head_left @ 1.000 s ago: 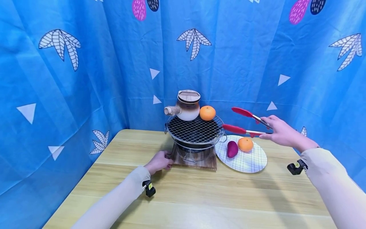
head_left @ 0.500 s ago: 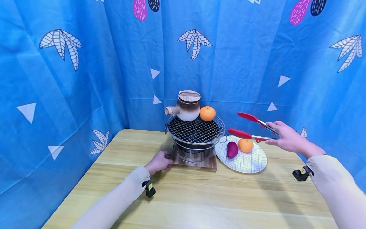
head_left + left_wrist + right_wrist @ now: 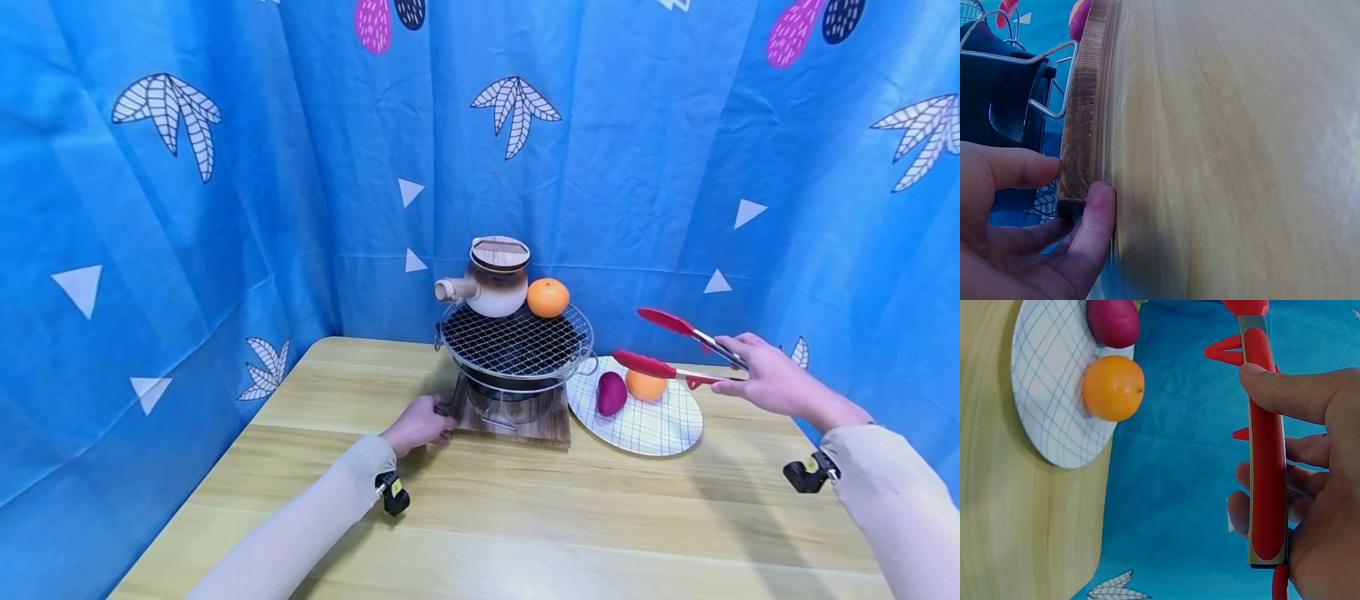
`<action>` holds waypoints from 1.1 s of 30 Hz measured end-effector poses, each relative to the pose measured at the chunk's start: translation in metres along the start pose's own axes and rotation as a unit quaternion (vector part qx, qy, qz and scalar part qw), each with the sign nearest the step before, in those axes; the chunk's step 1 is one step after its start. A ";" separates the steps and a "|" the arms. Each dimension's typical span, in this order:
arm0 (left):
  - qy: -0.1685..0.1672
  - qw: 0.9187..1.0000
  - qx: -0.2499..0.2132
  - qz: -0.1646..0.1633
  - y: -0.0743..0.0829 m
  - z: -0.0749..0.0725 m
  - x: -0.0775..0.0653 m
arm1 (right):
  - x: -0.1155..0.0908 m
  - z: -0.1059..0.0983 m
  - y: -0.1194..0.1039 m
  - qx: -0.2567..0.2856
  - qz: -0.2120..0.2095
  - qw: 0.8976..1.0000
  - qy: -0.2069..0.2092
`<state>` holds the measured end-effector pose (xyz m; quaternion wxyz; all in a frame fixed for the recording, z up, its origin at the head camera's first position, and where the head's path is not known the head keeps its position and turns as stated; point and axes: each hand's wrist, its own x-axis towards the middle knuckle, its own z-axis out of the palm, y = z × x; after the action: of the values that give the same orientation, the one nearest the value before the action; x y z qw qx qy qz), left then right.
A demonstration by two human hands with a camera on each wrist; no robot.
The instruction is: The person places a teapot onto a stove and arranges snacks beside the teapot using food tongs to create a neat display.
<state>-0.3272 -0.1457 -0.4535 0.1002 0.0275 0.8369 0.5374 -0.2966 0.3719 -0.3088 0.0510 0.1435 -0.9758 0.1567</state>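
My left hand (image 3: 420,423) pinches the near left corner of a dark wooden board (image 3: 547,429), thumb on one face and fingers round the edge in the left wrist view. On that board stands a round tabletop grill with a wire mesh (image 3: 517,343). My right hand (image 3: 776,382) grips red-tipped metal tongs (image 3: 1267,469), which hang spread apart with nothing between their tips (image 3: 647,364). Below and behind the tongs, a checked white plate (image 3: 667,433) bears an orange (image 3: 1114,388) and a dark purple, oblong root or fruit (image 3: 612,393).
On the back of the mesh a small white-and-brown pot (image 3: 501,293) with a wooden lid and side handle stands beside another orange (image 3: 548,297). A blue patterned curtain (image 3: 375,208) surrounds the back and left of the light wooden table (image 3: 487,517).
My right hand has drawn the spread tongs right and slightly down, away from the grill and over the plate's right side. My left hand stays at the board's corner.
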 end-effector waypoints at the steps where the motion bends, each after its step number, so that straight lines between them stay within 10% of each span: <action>1: 0.000 1.000 -0.001 0.000 0.001 0.000 0.000 | -0.001 0.001 0.002 -0.001 0.000 1.000 -0.001; 33: 0.005 1.000 -0.013 0.003 0.000 0.001 0.000 | -0.012 0.027 0.034 0.009 0.016 0.999 -0.028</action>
<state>-0.3266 -0.1449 -0.4539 0.0947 0.0262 0.8304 0.5484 -0.2969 0.3978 -0.3456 0.0202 0.1323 -0.9777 0.1618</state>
